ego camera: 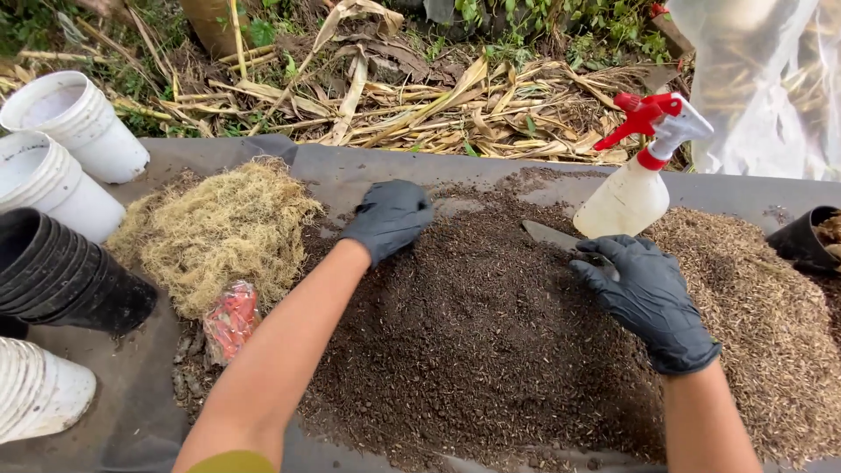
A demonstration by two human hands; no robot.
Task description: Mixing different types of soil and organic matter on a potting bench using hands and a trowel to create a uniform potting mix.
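Note:
A wide heap of dark soil mix [473,333] covers the middle of a grey sheet [350,171]. My left hand [388,217], in a black glove, rests palm down on the heap's far left part, fingers together. My right hand [648,293], also gloved in black, grips the handle of a small trowel [550,236] whose grey blade lies flat on the soil, pointing left. A spray bottle [632,184] with a red and white trigger head stands just beyond my right hand.
A pile of pale dry moss [219,229] and a small red packet [230,320] lie left of the heap. Stacked white pots [74,118] and black pots [61,276] lie at the left edge. Light brown husks [762,307] spread right, beside another black pot [802,241]. Dry stalks lie beyond.

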